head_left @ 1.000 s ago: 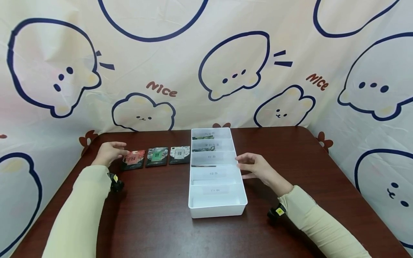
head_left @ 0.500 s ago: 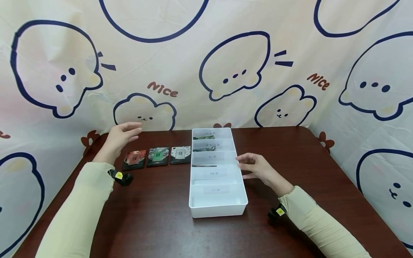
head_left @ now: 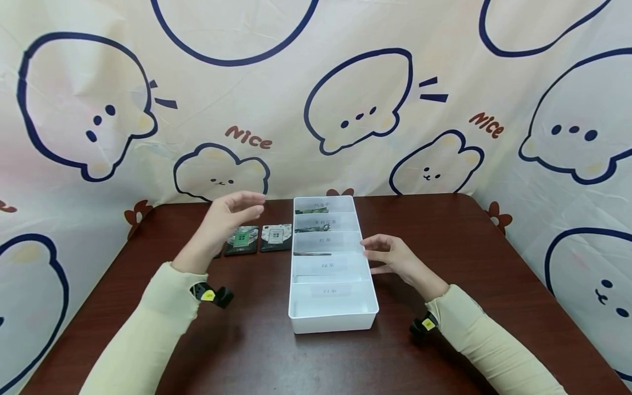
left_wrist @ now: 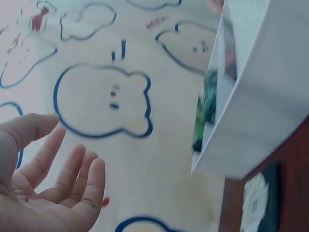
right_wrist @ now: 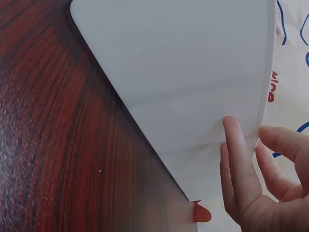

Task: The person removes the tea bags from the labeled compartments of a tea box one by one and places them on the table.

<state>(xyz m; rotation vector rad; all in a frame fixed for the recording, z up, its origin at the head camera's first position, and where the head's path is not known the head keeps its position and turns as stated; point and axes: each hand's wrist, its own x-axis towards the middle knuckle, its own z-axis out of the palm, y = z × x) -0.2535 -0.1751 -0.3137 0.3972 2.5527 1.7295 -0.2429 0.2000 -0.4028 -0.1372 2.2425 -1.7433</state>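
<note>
Broadly, a brown table (head_left: 237, 340) carries a white tray (head_left: 332, 322) split into five labelled compartments, the far three holding packets. The right hand (head_left: 395, 259) rests with straight fingers against the tray's right wall, steadying it. The left hand (head_left: 224, 219) hovers with fingers spread and empty above a row of packets (head_left: 258, 238) lying just left of the tray. Sorting seems mid-way: the hand looks to be between picks. The next move would call for lowering onto one packet, pinching it, and matching it to its compartment.

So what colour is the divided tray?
White, seen best in the head view: tray.
</note>
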